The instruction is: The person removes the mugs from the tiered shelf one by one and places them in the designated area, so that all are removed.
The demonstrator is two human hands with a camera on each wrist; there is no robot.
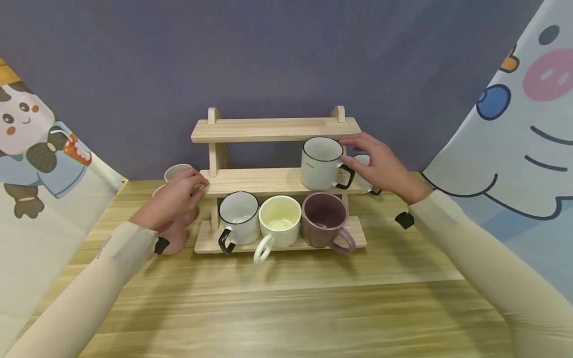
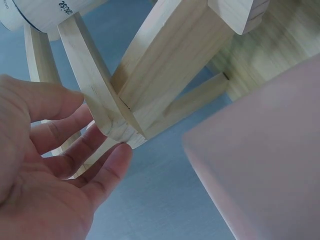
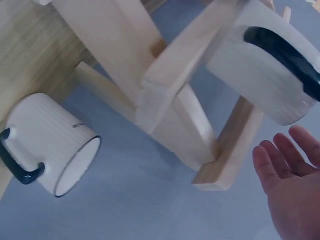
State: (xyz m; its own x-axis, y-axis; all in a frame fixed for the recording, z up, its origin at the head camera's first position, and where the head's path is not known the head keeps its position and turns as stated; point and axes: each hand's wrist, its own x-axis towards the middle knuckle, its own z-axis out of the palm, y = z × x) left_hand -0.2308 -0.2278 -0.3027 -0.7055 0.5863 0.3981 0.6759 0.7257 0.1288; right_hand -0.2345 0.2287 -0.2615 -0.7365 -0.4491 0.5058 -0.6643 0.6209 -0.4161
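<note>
The white mug [image 1: 320, 163] with the black handle stands upright at the right end of the middle shelf of the wooden rack [image 1: 273, 129]. Your right hand [image 1: 380, 166] is just beside the handle, fingers extended and relaxed, grasping nothing. Your left hand [image 1: 172, 199] rests with straight fingers against the left end of the middle shelf. The bottom shelf holds a second white mug [image 1: 238, 216], a cream mug [image 1: 279, 221] and a purple mug [image 1: 324, 219]. A pink cup [image 1: 172, 237] stands behind your left wrist.
</note>
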